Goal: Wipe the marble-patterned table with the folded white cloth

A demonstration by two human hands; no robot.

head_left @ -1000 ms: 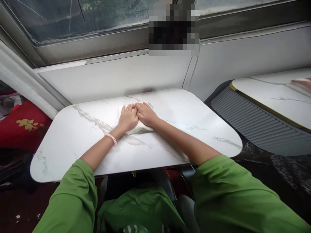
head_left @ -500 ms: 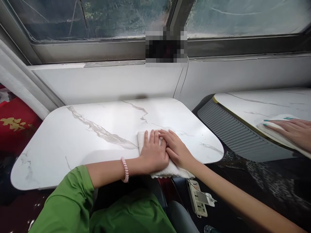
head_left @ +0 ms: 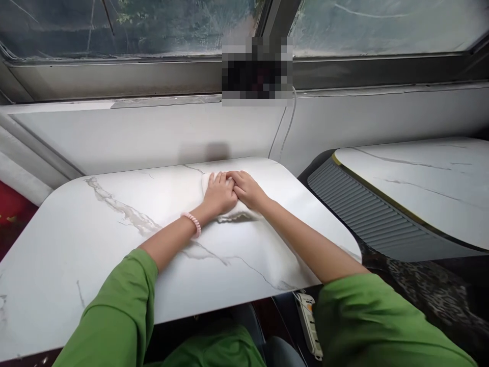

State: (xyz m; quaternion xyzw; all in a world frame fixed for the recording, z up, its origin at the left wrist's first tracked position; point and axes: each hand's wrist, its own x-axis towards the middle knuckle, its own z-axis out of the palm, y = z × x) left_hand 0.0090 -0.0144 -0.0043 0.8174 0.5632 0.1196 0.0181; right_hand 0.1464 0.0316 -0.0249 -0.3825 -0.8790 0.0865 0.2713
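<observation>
1. Cloth [head_left: 240, 209], white, lay on the marble-patterned white desk [head_left: 237, 290], between 1 and 2 o'clock of that desk's middle, 12 being toward the window [head_left: 153, 30].
2. The left hand [head_left: 220, 197] lay palm down on the cloth, its fingers stretched out and slightly apart, tips toward 12 o'clock.
3. The right hand [head_left: 250, 191] lapped over the thumb side of the left, its fingers close together and lightly bent, pointing toward 10 o'clock; whether they gripped any cloth, I could not tell.
4. With so much of the cloth under the hands, its long axis could not be made out. One visible side ran from 11 toward 5 o'clock, and the near edge, rumpled and casting a shadow, ran roughly from 9 to 3.
5. A pink coiled bracelet [head_left: 196, 227] circled the left wrist, at 8 o'clock from the cloth. Both arms wore green sleeves [head_left: 126, 295], ending near the elbows.
6. At 5 o'clock, below the desk edge, sat a pale power strip [head_left: 311, 329] with an orange spot near its top end; any print on it was too small to read.
7. At 9 o'clock a red item [head_left: 15, 216] showed a yellowish mark, cut off and illegible.
8. At 3 o'clock stood a second marbled surface [head_left: 431, 188] with a ribbed grey side.
</observation>
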